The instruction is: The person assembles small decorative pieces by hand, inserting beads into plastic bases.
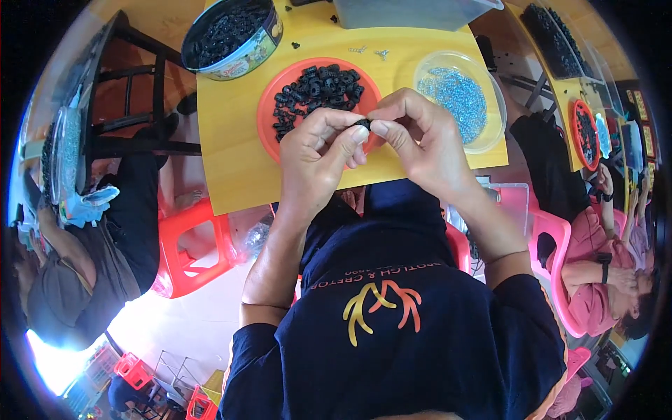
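A small black plastic part (363,124) is pinched between the fingertips of both hands, above the near rim of a red-orange round tray (267,126). My left hand (323,148) grips it from the left, thumb and forefinger closed. From the right, my right hand (422,141) holds it in the same kind of pinch. Fingertips cover most of the part, so its exact kind is hidden. Many similar black parts (323,85) lie heaped in the tray. Beside my right hand stands a clear round tub (498,112) of small blue, shiny pieces (453,94).
A round tin (241,63) full of black parts stands at the table's far left. A translucent bin (420,12) sits at the far edge. Small silvery pieces (381,54) lie on the yellow table (234,168). Other people sit at both sides, near a red stool (189,245) and a pink chair (549,245).
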The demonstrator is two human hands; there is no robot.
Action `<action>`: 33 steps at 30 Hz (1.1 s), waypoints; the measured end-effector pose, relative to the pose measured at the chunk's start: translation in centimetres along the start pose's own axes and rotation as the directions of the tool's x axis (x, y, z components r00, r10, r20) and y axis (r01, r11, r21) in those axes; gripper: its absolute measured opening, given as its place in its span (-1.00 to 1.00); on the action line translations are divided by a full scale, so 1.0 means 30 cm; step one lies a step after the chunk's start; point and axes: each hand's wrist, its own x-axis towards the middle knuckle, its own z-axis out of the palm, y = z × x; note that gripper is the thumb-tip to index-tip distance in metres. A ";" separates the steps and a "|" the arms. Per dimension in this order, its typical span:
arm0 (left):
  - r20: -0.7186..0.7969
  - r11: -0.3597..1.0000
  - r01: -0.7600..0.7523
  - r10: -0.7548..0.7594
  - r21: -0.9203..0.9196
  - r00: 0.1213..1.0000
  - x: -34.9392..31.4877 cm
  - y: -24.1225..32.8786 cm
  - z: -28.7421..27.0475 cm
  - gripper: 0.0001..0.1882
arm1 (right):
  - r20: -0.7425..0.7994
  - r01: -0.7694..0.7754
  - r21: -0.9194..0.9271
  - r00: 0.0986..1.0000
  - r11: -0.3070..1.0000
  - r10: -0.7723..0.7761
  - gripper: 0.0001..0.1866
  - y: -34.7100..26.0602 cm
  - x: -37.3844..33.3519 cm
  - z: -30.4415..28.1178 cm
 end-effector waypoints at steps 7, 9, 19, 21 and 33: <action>0.145 0.896 0.191 -0.144 -0.400 0.979 0.011 -0.014 -0.029 -0.88 | -0.070 0.423 -0.169 0.896 0.890 -0.439 -0.91 0.032 0.012 0.028; 0.167 0.856 0.227 -0.168 -0.465 0.972 0.010 -0.016 -0.026 -0.87 | -0.204 0.444 -0.062 0.871 0.894 -0.447 -0.89 0.046 0.009 0.053; 0.107 0.942 0.105 -0.074 -0.320 0.991 -0.008 -0.016 -0.015 -0.89 | -0.012 0.275 0.081 0.961 0.958 -0.275 -0.93 0.021 -0.014 0.002; 0.094 0.967 0.065 -0.043 -0.247 0.995 -0.015 0.001 -0.005 -0.90 | 0.043 0.233 0.046 0.971 0.971 -0.235 -0.94 0.005 -0.016 -0.018; 0.110 0.976 0.132 -0.114 -0.174 0.987 -0.001 0.014 -0.031 -0.92 | 0.168 0.099 0.021 0.981 0.995 -0.101 -0.93 -0.037 0.004 -0.038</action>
